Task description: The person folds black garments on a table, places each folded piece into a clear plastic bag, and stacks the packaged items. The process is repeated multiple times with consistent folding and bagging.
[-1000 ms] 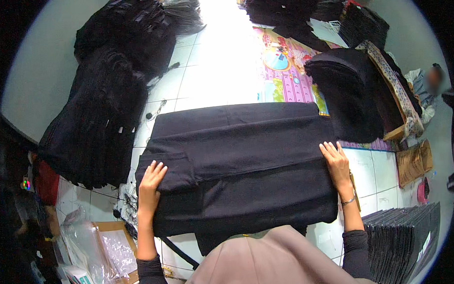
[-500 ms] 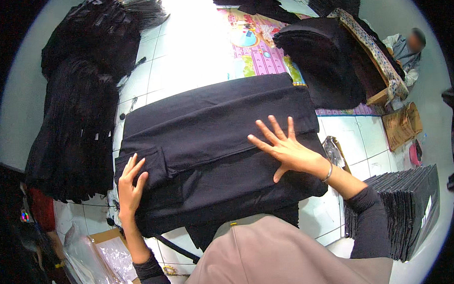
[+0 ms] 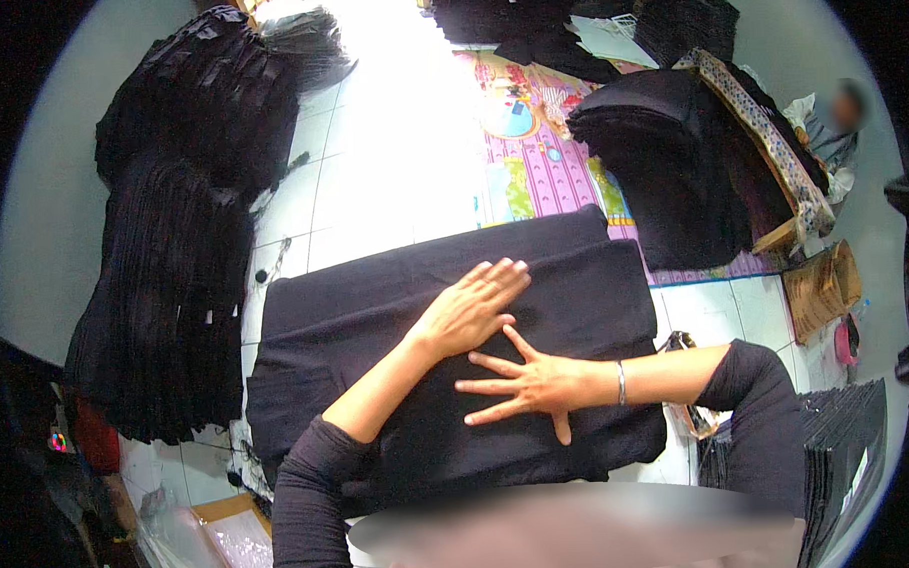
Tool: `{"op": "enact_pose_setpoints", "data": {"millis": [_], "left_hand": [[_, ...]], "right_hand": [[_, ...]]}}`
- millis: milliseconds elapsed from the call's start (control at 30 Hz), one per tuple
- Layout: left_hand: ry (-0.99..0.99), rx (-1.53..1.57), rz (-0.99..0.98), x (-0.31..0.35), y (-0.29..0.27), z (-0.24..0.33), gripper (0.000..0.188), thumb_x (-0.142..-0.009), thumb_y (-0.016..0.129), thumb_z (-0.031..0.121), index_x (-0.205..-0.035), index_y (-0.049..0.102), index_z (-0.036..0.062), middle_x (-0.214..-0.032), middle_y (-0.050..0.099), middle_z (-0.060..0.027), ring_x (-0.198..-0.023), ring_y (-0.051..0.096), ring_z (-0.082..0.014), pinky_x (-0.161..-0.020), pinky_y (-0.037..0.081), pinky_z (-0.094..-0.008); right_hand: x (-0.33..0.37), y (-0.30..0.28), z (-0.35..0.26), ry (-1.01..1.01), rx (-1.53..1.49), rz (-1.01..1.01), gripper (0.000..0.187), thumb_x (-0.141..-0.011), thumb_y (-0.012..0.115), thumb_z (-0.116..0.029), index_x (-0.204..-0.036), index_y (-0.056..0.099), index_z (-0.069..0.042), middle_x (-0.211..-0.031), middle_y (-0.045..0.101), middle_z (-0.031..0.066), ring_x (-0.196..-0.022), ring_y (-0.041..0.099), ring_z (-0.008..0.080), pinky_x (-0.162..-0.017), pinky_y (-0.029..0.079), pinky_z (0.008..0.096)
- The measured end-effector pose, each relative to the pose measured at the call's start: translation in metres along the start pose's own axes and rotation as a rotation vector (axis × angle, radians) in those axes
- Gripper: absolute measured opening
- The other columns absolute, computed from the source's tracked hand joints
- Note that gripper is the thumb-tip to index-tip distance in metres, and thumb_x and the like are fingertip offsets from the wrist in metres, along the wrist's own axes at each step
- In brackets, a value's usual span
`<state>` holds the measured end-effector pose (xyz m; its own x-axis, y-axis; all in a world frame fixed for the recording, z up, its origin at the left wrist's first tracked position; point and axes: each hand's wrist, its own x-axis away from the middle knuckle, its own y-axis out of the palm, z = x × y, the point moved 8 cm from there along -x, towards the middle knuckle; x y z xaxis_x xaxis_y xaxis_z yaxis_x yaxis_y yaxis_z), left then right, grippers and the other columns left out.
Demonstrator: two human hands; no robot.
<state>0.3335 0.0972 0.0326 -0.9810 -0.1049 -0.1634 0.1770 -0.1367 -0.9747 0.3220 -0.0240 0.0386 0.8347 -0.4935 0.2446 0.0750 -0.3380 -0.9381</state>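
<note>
A folded black garment or cloth (image 3: 575, 290) lies spread in front of me, its layers stacked and their edges running across. My left hand (image 3: 472, 305) rests flat on its middle, fingers stretched out and close together, pointing to the far right. Just nearer to me, my right hand (image 3: 523, 384) lies on the cloth with fingers spread, wearing a silver bracelet at the wrist. The fingertips of the two hands almost meet. Neither hand holds anything. The cloth's near edge is partly hidden by my clothing and a blurred patch.
Tall piles of black cloth (image 3: 174, 284) stand at the left, and another black stack (image 3: 661, 167) sits on a colourful mat (image 3: 551, 170). At lower right are packed black bundles (image 3: 841, 461); a brown bag (image 3: 822, 289) stands above them. Clear plastic packaging (image 3: 173, 539) lies lower left. A person (image 3: 832, 136) sits far right.
My left hand has moved from the cloth's left edge to its middle. My right hand has shifted left and nearer to me, its fingers now pointing left. The whole view has tilted upward.
</note>
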Motion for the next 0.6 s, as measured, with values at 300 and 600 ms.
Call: {"op": "enact_pose_setpoints", "data": {"millis": [300,600], "left_hand": [[0.213,0.161,-0.130,-0.016,0.022,0.002,0.056,-0.101,0.037,0.031,-0.151,0.027,0.0070,-0.158,0.024,-0.0092,-0.147,0.019,-0.0216,-0.122,0.014,-0.0370],[-0.058,0.372,0.010,0.001,-0.004,0.047,0.063,-0.091,0.059,0.026,-0.143,0.038,-0.0024,-0.150,0.034,-0.0247,-0.141,0.031,-0.0358,-0.118,0.024,-0.0437]], "right_hand": [[-0.002,0.003,0.004,-0.005,-0.081,0.021,0.152,-0.013,0.081,-0.050,-0.152,0.017,-0.043,-0.162,0.004,0.0058,-0.147,0.006,0.0412,-0.104,0.008,0.0795],[0.128,-0.001,0.038,0.618,0.108,0.509,0.063,-0.083,0.067,-0.033,-0.139,0.048,-0.011,-0.144,0.046,0.0126,-0.132,0.046,0.0273,-0.111,0.033,0.0485]]}}
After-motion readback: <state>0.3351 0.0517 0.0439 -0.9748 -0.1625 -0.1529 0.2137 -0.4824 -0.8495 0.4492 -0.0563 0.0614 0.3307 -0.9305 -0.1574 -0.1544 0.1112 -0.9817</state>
